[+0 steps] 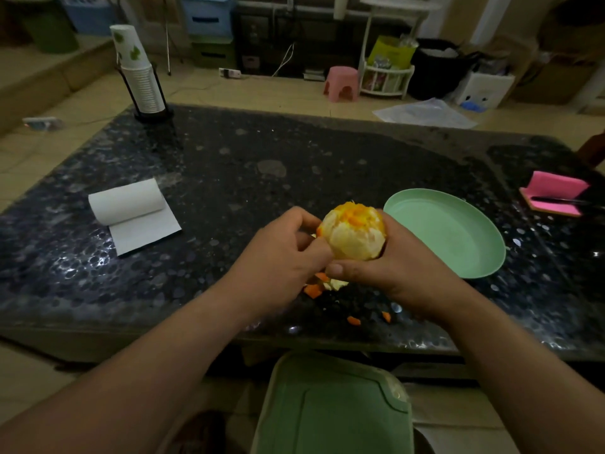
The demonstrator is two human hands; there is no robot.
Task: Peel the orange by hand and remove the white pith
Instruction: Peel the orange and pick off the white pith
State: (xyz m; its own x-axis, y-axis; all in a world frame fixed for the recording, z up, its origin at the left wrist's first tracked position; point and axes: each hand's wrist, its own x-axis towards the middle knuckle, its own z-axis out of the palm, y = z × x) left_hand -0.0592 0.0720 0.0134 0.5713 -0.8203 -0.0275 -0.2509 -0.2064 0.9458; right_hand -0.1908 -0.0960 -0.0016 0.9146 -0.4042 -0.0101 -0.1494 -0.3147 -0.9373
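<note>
The orange (352, 232) is held in the air above the near part of the table (294, 152), just left of the plate (442, 231). Its sides are covered with pale pith, and the top shows rough orange flesh or peel rests.

The right hand (396, 270) grasps the orange from the right and from below, with the thumb across the lower front. The left hand (281, 253) has its fingers curled and pinches at the left side of the orange; what exactly is between the fingertips, I cannot tell.

The plate is green and shallow, and only its plain bottom is seen. Small peel bits (314, 290) lie on the table under the hands, not in the plate.

Below the table edge stands a green bin (327, 414); its top looks covered, so its content is hidden.

At the far left corner a stack of cups (144, 86) stands in a black holder (154, 114). A paper roll (131, 208) lies partly unrolled at the left. On the floor behind, a white rack (386, 81) holds some packets.
</note>
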